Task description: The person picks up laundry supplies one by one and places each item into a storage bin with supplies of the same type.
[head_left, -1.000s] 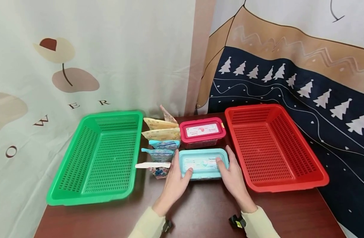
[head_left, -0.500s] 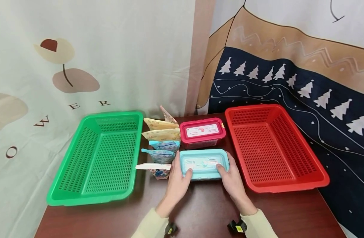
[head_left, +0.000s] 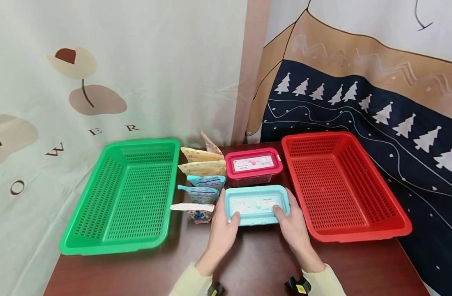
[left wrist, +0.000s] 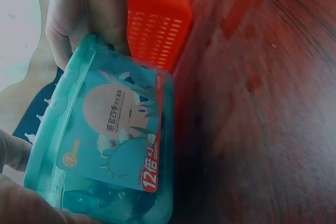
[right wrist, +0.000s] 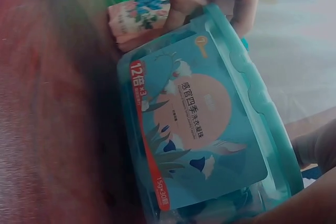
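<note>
At brown table (head_left: pixel 257 259), between green basket (head_left: pixel 135 201) at left and red basket (head_left: pixel 331 191) at right, grips blue tub (head_left: pixel 256 205) by both ends with left hand (head_left: pixel 223 230) and right hand (head_left: pixel 293 226); seems mid-handling, with far pink tub (head_left: pixel 253 163) and pouches (head_left: pixel 206 181) ungripped

Reddish-brown table (head_left: pixel 248 263) (glossy): green basket (head_left: pixel 137 201), standing pouches (head_left: pixel 204 195), pink tub (head_left: pixel 253 163), red basket (head_left: pixel 333 191)

On the head feed I log a green basket (head_left: pixel 137 201) at left and a red basket (head_left: pixel 331 191) at right, both perforated, on a reddish-brown table (head_left: pixel 255 263). Between them, a crimson tub (head_left: pixel 252 163) beside yellow pouches (head_left: pixel 203 168). Behind, I note a pale flower-print curtain (head_left: pixel 167 61) and tree-print navy cloth (head_left: pixel 314 111).
</note>
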Motion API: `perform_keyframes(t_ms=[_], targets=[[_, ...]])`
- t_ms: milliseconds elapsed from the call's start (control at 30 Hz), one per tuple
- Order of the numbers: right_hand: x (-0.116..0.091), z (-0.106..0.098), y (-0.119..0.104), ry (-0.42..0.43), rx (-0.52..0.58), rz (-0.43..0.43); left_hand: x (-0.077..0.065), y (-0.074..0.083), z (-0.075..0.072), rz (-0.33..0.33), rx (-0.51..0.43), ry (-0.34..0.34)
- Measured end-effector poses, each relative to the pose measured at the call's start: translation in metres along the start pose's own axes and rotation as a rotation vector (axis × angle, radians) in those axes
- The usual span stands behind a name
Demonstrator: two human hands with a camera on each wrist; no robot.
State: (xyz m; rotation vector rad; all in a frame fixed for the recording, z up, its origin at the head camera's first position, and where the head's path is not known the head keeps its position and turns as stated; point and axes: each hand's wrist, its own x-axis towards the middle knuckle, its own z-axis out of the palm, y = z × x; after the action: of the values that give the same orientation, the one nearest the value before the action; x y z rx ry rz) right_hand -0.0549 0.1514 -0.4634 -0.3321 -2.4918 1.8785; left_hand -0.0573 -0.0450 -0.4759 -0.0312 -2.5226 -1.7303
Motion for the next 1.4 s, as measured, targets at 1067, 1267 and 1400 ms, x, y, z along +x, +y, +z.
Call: perform_keyframes(t_ms=[1067, 1267, 1400], targets=[[-0.019, -0.034, -0.053, 0.046, -0.025, -0.134, -0.009, 0.061, -0.012, -0.030, -0.466, 0.039], [-0.016, -0.043, -0.064, 0.056, 0.029, -0.116, -0.004, 0.072, -0.010, -0.006, -0.573, 0.037], [-0.011, -0.055, -0.074, 0.064, 0.082, -0.113, -0.001, 0.082, -0.003, 0.054, -0.624, 0.016]])
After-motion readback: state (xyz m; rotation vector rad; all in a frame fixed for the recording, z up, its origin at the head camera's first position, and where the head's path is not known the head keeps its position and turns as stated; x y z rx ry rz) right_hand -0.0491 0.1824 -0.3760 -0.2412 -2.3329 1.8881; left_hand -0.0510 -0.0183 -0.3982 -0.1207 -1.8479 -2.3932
